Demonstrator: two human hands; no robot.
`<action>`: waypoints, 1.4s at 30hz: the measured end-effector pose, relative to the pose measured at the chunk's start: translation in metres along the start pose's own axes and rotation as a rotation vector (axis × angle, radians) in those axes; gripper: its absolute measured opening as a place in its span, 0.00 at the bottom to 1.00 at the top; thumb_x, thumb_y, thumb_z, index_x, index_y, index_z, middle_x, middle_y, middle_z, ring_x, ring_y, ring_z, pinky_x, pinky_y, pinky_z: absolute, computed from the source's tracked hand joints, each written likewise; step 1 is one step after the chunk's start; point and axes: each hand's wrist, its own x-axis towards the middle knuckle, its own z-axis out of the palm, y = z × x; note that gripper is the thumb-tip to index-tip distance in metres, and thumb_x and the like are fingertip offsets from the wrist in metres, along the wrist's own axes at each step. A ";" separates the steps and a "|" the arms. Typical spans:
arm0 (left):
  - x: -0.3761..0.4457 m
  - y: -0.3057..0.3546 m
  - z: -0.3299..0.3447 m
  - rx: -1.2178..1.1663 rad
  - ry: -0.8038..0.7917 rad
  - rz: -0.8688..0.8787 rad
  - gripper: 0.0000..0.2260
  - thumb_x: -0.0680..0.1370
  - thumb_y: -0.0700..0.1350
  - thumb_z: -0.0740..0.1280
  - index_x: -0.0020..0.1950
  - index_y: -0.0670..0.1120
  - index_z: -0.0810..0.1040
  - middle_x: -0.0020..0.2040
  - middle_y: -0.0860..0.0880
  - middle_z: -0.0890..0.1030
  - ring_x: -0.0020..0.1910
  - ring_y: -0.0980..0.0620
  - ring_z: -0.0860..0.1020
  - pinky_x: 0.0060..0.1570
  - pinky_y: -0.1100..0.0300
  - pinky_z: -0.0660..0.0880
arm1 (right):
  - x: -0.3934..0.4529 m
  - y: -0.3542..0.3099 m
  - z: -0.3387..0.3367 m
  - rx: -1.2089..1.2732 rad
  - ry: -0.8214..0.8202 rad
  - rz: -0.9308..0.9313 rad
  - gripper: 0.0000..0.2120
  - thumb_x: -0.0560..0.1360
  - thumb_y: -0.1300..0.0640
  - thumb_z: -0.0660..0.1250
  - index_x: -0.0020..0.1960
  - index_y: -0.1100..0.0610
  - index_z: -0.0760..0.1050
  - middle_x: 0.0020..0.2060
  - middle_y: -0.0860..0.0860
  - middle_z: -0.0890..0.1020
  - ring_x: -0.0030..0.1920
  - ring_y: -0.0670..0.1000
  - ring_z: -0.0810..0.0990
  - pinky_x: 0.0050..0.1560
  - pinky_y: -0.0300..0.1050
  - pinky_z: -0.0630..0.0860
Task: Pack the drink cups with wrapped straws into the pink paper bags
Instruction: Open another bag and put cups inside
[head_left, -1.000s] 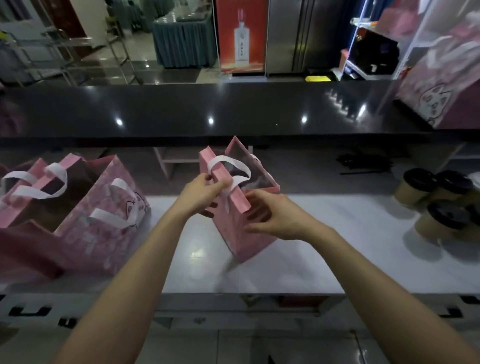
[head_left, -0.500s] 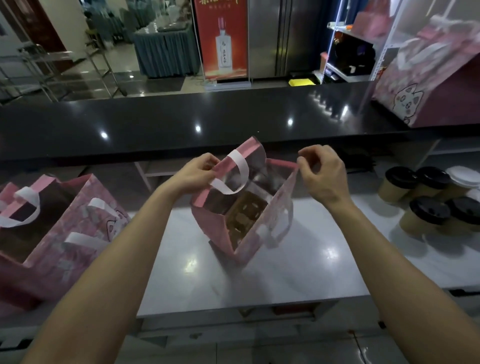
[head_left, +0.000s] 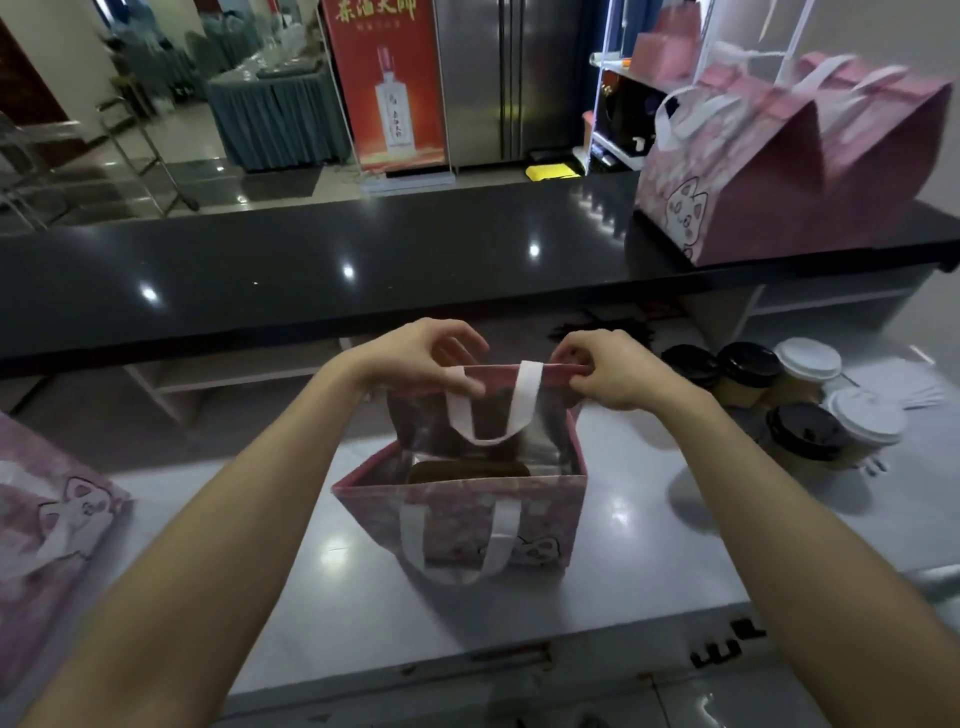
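Now the pink cat-print paper bag with white ribbon handles (head_left: 467, 514) sits square and wide open; my left hand (head_left: 415, 353) and right hand (head_left: 608, 371) pinch its far rim.

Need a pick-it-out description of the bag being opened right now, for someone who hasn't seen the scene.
Start at the white counter below the long black bar top. The pink paper bag stands at its middle, mouth open, with the left hand and right hand pinching its far rim. The other pink bags sit at the left edge and on the bar top, untouched.
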 end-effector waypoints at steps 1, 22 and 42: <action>0.005 0.001 0.004 0.020 -0.008 -0.034 0.35 0.64 0.62 0.87 0.68 0.70 0.76 0.62 0.61 0.83 0.61 0.58 0.83 0.59 0.53 0.84 | 0.003 0.013 -0.010 -0.004 0.000 -0.004 0.15 0.79 0.61 0.71 0.62 0.45 0.82 0.52 0.45 0.85 0.49 0.46 0.84 0.44 0.41 0.78; 0.085 0.054 0.054 0.115 0.517 -0.140 0.07 0.80 0.57 0.69 0.45 0.59 0.85 0.41 0.57 0.86 0.42 0.57 0.86 0.47 0.48 0.86 | 0.052 0.120 -0.089 0.187 -0.007 -0.182 0.08 0.79 0.55 0.73 0.55 0.44 0.87 0.43 0.44 0.88 0.43 0.45 0.87 0.46 0.44 0.84; 0.057 0.045 0.081 0.433 0.837 0.131 0.15 0.72 0.58 0.81 0.50 0.54 0.81 0.45 0.53 0.81 0.47 0.50 0.74 0.42 0.63 0.67 | 0.046 0.169 -0.092 -0.122 0.202 0.082 0.50 0.63 0.24 0.78 0.79 0.43 0.69 0.65 0.54 0.73 0.62 0.61 0.80 0.63 0.57 0.81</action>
